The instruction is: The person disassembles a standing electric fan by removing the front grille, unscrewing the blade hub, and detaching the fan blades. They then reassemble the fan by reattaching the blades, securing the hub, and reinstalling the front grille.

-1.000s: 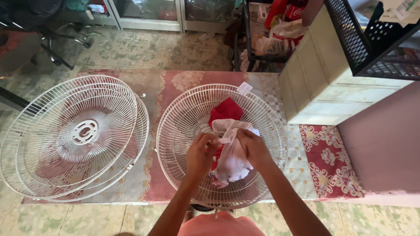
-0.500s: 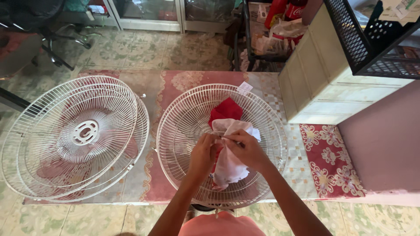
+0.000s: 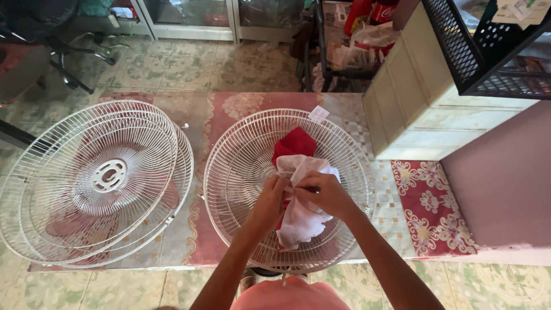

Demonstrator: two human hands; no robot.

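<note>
White cloth [image 3: 301, 215] bunched between left hand [image 3: 271, 202] and right hand [image 3: 326, 194], over fan grille [image 3: 229, 172]

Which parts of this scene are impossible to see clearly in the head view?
- Fingertips of the left hand and right hand: buried in the white cloth.
- Red cloth: lower part covered by the white cloth.
- Centre of the right fan grille: hidden under both cloths.
- Black crate: cut off by the top and right edges.
</note>
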